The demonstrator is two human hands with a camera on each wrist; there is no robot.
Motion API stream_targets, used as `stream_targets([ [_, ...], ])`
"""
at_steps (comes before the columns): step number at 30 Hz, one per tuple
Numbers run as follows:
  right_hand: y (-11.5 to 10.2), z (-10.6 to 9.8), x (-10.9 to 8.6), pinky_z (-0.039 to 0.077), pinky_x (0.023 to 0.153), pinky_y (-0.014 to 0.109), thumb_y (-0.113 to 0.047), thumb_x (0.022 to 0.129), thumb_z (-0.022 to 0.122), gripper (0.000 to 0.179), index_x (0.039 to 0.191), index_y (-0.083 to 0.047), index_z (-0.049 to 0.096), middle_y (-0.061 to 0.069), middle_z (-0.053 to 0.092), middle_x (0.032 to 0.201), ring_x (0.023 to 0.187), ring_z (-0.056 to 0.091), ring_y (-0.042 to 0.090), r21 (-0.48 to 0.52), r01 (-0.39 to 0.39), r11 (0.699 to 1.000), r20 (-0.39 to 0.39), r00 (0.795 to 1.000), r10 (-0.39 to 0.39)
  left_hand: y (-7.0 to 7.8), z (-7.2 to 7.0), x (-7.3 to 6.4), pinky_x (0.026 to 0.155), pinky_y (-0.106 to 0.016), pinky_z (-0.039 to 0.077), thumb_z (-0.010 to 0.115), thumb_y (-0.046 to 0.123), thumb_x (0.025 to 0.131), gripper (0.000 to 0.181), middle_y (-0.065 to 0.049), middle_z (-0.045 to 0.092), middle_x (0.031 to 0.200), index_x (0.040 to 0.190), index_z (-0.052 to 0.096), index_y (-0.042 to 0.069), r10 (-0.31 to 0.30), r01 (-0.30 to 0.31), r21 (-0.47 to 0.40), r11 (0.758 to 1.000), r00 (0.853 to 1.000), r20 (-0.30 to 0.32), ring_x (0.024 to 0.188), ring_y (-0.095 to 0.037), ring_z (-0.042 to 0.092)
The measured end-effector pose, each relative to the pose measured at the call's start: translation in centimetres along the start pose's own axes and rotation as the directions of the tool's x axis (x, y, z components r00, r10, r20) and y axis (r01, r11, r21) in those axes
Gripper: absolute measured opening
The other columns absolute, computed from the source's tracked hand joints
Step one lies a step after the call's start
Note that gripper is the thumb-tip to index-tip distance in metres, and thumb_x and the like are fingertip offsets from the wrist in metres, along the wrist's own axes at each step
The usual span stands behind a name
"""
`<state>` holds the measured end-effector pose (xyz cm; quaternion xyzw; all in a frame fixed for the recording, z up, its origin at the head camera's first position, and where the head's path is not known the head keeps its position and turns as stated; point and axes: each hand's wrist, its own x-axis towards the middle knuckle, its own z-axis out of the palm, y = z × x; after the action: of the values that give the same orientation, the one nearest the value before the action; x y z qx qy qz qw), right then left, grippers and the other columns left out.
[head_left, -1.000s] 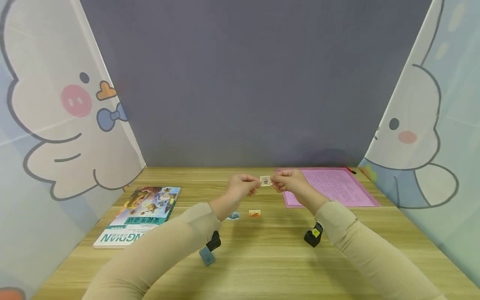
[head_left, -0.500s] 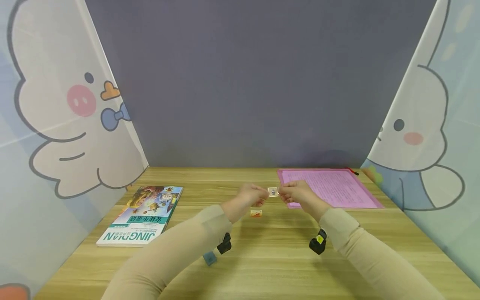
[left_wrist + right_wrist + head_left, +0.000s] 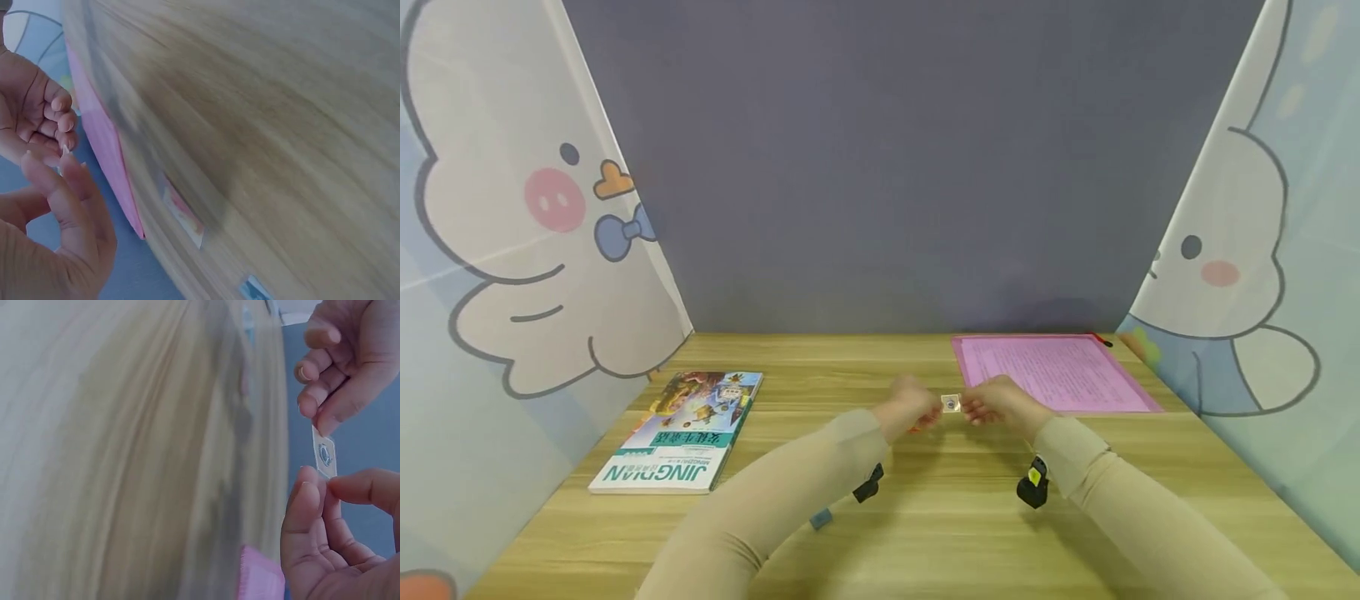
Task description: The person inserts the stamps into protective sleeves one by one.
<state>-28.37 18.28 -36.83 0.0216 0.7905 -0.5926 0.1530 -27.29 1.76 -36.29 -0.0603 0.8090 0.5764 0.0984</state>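
Both hands hold a small pale square card level between them, over the middle of the table. A round dark-blue print is on its face, clearest on the card in the right wrist view. My left hand pinches one edge with thumb and fingertip, and my right hand pinches the opposite edge. In the left wrist view the card is nearly hidden behind the fingertips. Below lie an orange-red picture card and a blue one; in the head view the left hand and sleeve mostly cover them.
A picture book lies at the left of the table. At the back right is a pink sheet folder with printed text, a red-and-black item at its corner. A small blue-grey block shows beside the left sleeve.
Both hands have come down toward the person and slightly right, still holding the card. The left hand and forearm now cover most of the orange-red card and hide the blue one in the head view.
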Motion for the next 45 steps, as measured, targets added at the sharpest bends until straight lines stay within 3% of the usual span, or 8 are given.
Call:
stream_targets([
  [5,1.0,-0.1,0.8,0.058,0.062,0.022,0.0,0.088,0.058,0.019,0.102,0.013,0.062,0.01,0.068,0.079,0.063,0.064,0.012,0.005,-0.042,0.999,0.018,0.999,0.042,-0.5,0.7,1.1,0.047,-0.023,0.056,0.067,-0.012,0.076,0.007,-0.01,0.063,0.059,0.08,0.064,-0.006,0.0,0.0,0.043,0.999,1.0,-0.002,0.042,-0.013,0.055],
  [12,1.7,0.2,1.3,0.059,0.058,0.024,0.001,0.085,0.061,0.014,0.093,0.011,0.066,0.007,0.066,0.068,0.056,0.063,0.012,-0.03,-0.067,0.997,-0.033,0.997,0.066,-1.0,1.7,2.2,0.044,-0.023,0.056,0.069,-0.017,0.069,0.013,-0.014,0.064,0.058,0.079,0.065,-0.011,-0.003,0.007,0.152,0.988,1.0,-0.03,0.038,-0.014,0.054],
  [19,1.9,0.2,1.3,0.058,0.055,0.024,0.004,0.08,0.063,0.012,0.088,0.012,0.067,0.008,0.067,0.065,0.052,0.06,0.011,-0.098,-0.075,0.992,-0.106,0.992,0.064,-1.1,2.4,2.0,0.047,-0.025,0.057,0.072,-0.013,0.071,0.01,-0.013,0.064,0.055,0.072,0.063,-0.008,0.021,-0.017,0.252,0.968,1.0,-0.011,0.037,-0.014,0.055],
  [27,2.3,0.5,1.3,0.059,0.053,0.025,0.004,0.079,0.065,0.01,0.083,0.012,0.068,0.009,0.069,0.064,0.049,0.06,0.009,-0.149,-0.064,0.987,-0.131,0.99,0.044,-1.1,2.7,1.6,0.047,-0.023,0.057,0.071,-0.011,0.072,0.022,-0.009,0.062,0.05,0.06,0.057,0.0,0.043,-0.034,0.369,0.929,0.999,-0.015,0.041,-0.014,0.059],
  [34,2.3,0.5,1.2,0.059,0.053,0.025,0.004,0.078,0.066,0.01,0.083,0.012,0.068,0.009,0.069,0.064,0.049,0.061,0.01,-0.171,-0.07,0.983,-0.165,0.985,0.042,-1.0,2.8,1.7,0.049,-0.022,0.057,0.072,-0.011,0.073,0.017,-0.011,0.066,0.056,0.063,0.061,-0.003,0.039,-0.04,0.39,0.92,0.999,0.012,0.042,-0.014,0.06],
  [45,2.5,0.1,1.4,0.057,0.05,0.02,0.003,0.08,0.07,0.009,0.083,0.011,0.067,0.005,0.066,0.06,0.046,0.059,0.007,-0.15,-0.091,0.984,-0.144,0.987,0.069,-1.0,3.0,1.9,0.048,-0.025,0.058,0.068,-0.013,0.076,0.015,-0.013,0.065,0.057,0.066,0.061,-0.005,0.062,-0.061,0.399,0.915,0.998,0.01,0.049,-0.021,0.066],
])
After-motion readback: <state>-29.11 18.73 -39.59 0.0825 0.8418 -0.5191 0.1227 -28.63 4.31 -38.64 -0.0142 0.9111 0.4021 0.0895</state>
